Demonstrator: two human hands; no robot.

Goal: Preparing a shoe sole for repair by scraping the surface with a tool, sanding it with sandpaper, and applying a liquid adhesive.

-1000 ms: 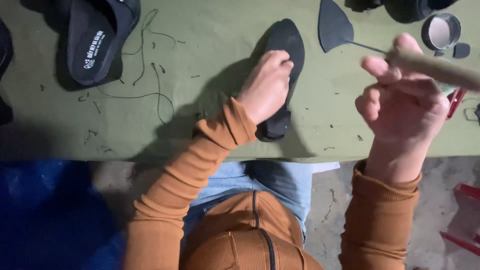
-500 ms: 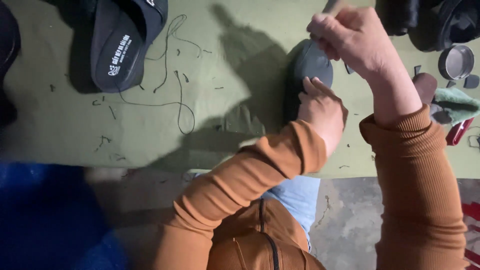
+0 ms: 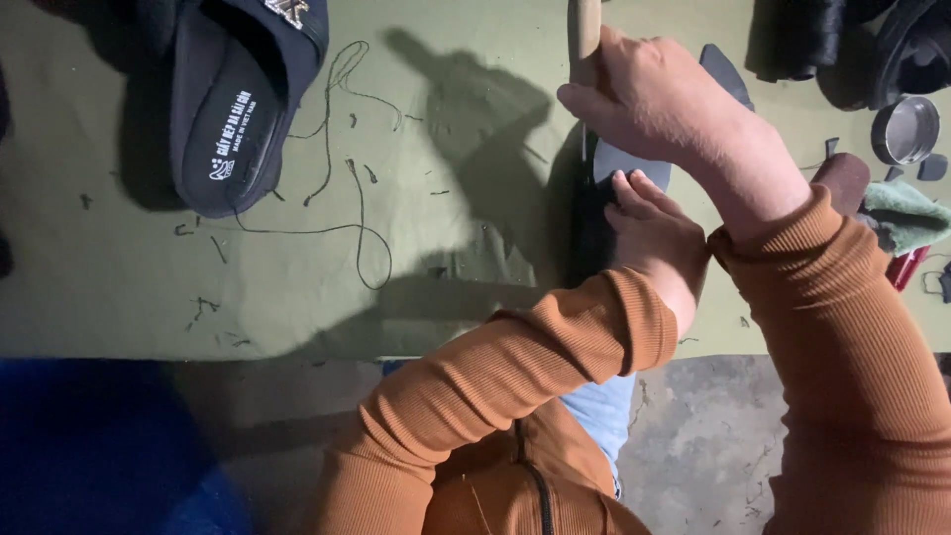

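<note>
Nearest the camera, seen: orange ribbed sleeves, pale blue trousers, bare grey concrete floor [image 3: 713, 446] and a dark blue patch at lower left. Beyond that, noted an olive-green work table [image 3: 129, 287] littered with thread scraps and a long loop of dark thread [image 3: 347, 218]. Compared with half a second before: view shifted, right hand moved down and leftward over the sole piece, wooden handle now upright at the top edge; left hand kept to the same piece. Left hand [image 3: 659, 243] found pressing down on the near end of a dark grey sole piece [image 3: 634, 163], fingers together and flat, fingertips [image 3: 624, 188] touching its surface. Right hand [image 3: 659, 104] seen just beyond, fist closed around a wooden tool handle [image 3: 584, 30], thin metal shaft running down to the left edge of the sole piece, just beside the left fingertips. Sole piece lay flat on the table, mostly hidden beneath both hands, its far tip showing past the right wrist. Farther off, recorded: black slip-on sandal [image 3: 233, 99] at upper left, well apart from the hands; small round metal tin [image 3: 906, 129], green cloth [image 3: 906, 213] and dark footwear at far right.
</note>
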